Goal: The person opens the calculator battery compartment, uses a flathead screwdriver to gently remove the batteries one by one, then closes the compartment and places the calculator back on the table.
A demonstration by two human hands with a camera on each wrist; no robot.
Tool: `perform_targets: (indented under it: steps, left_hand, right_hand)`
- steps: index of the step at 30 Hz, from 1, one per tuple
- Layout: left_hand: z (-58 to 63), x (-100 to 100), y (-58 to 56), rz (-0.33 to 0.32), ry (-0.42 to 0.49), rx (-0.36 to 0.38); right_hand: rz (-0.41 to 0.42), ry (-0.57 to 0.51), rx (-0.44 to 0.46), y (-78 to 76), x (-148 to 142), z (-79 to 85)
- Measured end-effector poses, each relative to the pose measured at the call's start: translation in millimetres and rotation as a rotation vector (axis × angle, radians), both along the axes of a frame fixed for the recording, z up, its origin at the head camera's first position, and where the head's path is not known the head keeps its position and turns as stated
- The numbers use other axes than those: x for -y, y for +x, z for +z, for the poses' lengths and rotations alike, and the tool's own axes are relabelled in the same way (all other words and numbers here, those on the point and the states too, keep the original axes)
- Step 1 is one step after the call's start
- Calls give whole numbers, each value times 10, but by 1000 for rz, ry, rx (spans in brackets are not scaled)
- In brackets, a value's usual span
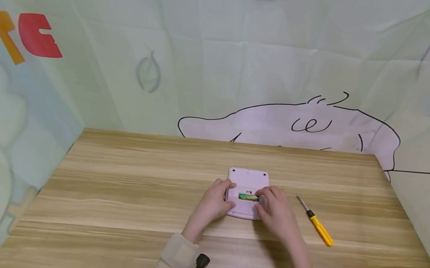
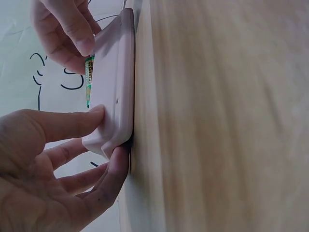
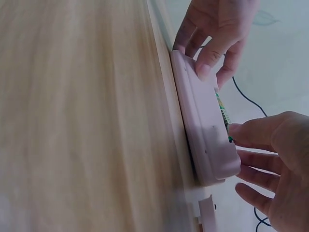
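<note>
A pale pink flat device (image 1: 249,177) lies on the wooden table with its underside up and a battery slot uncovered. My left hand (image 1: 216,198) grips its left edge; in the left wrist view the thumb (image 2: 94,118) rests on top and other fingers curl against the side. A green battery (image 1: 248,197) lies at the slot. My right hand (image 1: 277,212) holds the battery's right end between thumb and finger, the thumb (image 3: 237,130) touching it in the right wrist view. The device's face is hidden.
A screwdriver (image 1: 320,228) with a yellow handle lies right of my right hand. A small pink piece (image 3: 208,215) shows at the bottom of the right wrist view. A printed cloth (image 1: 211,49) hangs behind the wooden table (image 1: 126,185).
</note>
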State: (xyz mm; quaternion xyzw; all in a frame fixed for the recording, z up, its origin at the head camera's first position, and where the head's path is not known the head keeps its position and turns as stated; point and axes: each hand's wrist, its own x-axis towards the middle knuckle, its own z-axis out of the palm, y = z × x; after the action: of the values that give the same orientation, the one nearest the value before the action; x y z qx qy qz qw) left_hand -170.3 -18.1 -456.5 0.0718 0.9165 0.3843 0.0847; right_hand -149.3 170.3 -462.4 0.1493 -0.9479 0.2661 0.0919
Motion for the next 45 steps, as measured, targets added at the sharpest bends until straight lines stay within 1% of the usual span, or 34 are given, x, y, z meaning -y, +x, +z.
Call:
perform_targets:
  steps: [7, 10, 14, 23, 31, 39, 45]
  left_hand:
    - [-8, -5, -1, 4, 3, 9]
    - [-19, -4, -3, 4, 6, 1]
    - [-23, -4, -3, 6, 5, -10]
    - [-3, -1, -5, 9, 1, -9]
    - [7, 3, 2, 11, 7, 4]
    - [0, 5, -3, 12, 0, 9]
    - [-3, 7, -4, 7, -4, 4]
  right_hand:
    - [-32, 72, -79, -24, 37, -32]
    - [-36, 95, -107, -27, 55, -33]
    - [-41, 90, -125, -27, 71, -31]
    - [-52, 75, -150, -42, 87, -52]
    - [-60, 63, -144, -44, 94, -55]
    - [-79, 38, -65, -67, 100, -24]
    - [-92, 55, -64, -84, 109, -14]
